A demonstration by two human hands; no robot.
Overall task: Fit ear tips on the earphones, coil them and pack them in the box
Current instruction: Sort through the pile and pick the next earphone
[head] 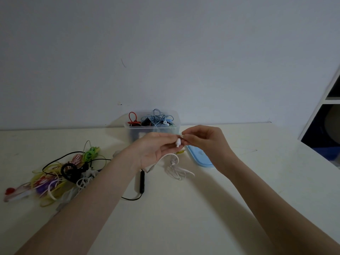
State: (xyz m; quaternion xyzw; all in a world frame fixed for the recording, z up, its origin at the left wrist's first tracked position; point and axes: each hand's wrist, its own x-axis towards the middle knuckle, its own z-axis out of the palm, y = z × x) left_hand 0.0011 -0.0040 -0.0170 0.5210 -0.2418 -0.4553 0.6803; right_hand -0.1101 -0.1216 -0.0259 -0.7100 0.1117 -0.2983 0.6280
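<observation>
fingers (pixel 172 142) pinching white earbud (pixel 178 143), box (pixel 152 129) behind (lid off)

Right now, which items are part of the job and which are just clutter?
In play:
left hand holding white earbud
right hand pinching something small and white, likely an ear tip
white cable
clear box
blue lid

Lying about:
tangled pile of coloured earphones
black inline remote
shelf unit

box (pixel 152 128) at tabletop (pixel 184 208) rear, against wall, earphones inside. lid (pixel 199 157) right of box. tangled earphone pile (pixel 64 173) left. hands (pixel 156 150) before box, cable (pixel 176 168) beneath.
</observation>
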